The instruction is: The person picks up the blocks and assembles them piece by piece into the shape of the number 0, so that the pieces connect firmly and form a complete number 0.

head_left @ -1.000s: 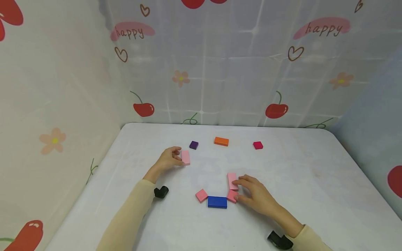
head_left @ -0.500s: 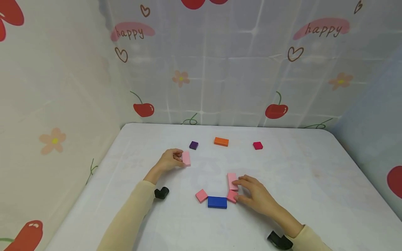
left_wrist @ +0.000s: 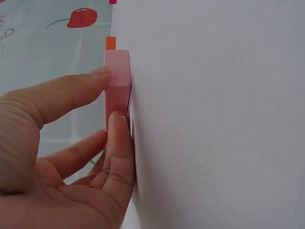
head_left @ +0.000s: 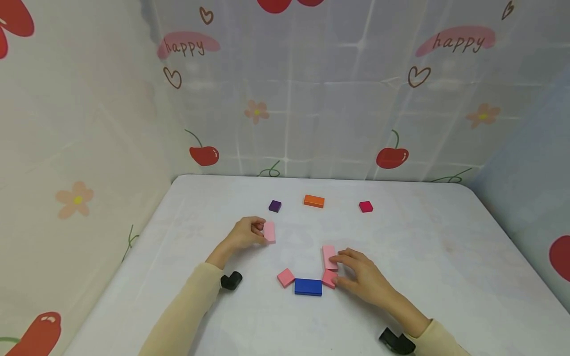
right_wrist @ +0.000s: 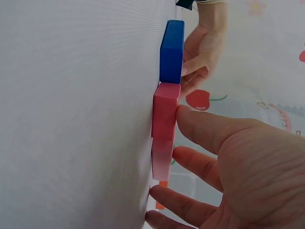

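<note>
In the head view my left hand (head_left: 245, 233) pinches a light pink rectangular block (head_left: 269, 233) at the table's left-middle. The left wrist view shows my thumb (left_wrist: 81, 93) on one side of that block and a fingertip lower down on it. My right hand (head_left: 365, 278) rests beside a second light pink block (head_left: 328, 256) and a darker pink square block (head_left: 328, 278). Its thumb (right_wrist: 205, 124) touches the square block, its index finger the light pink one; the other fingers are spread. A blue block (head_left: 308, 287) adjoins the square one, with another pink square block (head_left: 286, 278) at its left corner.
Along the back of the white table (head_left: 445, 267) lie a purple block (head_left: 274, 205), an orange block (head_left: 313, 200) and a red block (head_left: 366, 206). Patterned sheets (head_left: 311, 99) hang behind and at both sides.
My left hand has moved a little right and nearer with the light pink block. My right hand and the blocks beside it have not visibly moved.
</note>
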Motion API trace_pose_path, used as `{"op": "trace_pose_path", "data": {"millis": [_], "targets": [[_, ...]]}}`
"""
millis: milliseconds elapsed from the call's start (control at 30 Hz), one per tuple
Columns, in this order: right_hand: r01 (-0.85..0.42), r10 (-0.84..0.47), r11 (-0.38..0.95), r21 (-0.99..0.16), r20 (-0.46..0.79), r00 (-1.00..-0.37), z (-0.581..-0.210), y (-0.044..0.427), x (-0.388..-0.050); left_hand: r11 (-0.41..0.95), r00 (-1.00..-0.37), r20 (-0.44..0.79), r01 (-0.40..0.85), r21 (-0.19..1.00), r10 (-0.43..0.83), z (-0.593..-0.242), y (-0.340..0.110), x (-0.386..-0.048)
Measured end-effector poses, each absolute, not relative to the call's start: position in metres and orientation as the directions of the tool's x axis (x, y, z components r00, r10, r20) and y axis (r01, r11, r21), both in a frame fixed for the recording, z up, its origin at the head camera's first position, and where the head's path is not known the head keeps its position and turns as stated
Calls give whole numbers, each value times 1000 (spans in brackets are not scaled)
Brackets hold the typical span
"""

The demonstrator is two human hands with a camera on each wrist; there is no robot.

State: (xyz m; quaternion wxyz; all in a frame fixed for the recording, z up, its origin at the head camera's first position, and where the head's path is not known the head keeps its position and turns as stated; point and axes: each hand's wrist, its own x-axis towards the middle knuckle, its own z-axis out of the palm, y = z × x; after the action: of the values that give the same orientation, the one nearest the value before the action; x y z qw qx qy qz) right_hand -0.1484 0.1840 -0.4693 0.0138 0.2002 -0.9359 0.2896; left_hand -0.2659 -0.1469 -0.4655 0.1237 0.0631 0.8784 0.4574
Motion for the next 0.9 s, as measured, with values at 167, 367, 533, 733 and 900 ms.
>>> {"op": "trace_pose_path", "data": {"millis": [167, 367, 533, 733, 900], "targets": [[-379, -364, 758, -531, 138, -921, -468, 184, -149, 571, -958, -158, 8, 821, 241, -464, -142, -257], [-362, -360, 760, -540, 114, -926, -467, 184, -148, 575, -953, -153, 26, 817, 261, -463, -135, -246], [-355, -359, 757, -549, 105, -927, -467, 184, -148, 573, -949, -156, 31, 819, 274, -464, -131, -240], [-358, -360, 756, -548, 109, -927, -468, 184, -148, 573, -940, -152, 54, 818, 305, -465, -128, -231], [-357, -361, 754, -551, 106, -927, -467, 185, -148, 578, -935, -150, 69, 813, 323, -464, -125, -224]]}}
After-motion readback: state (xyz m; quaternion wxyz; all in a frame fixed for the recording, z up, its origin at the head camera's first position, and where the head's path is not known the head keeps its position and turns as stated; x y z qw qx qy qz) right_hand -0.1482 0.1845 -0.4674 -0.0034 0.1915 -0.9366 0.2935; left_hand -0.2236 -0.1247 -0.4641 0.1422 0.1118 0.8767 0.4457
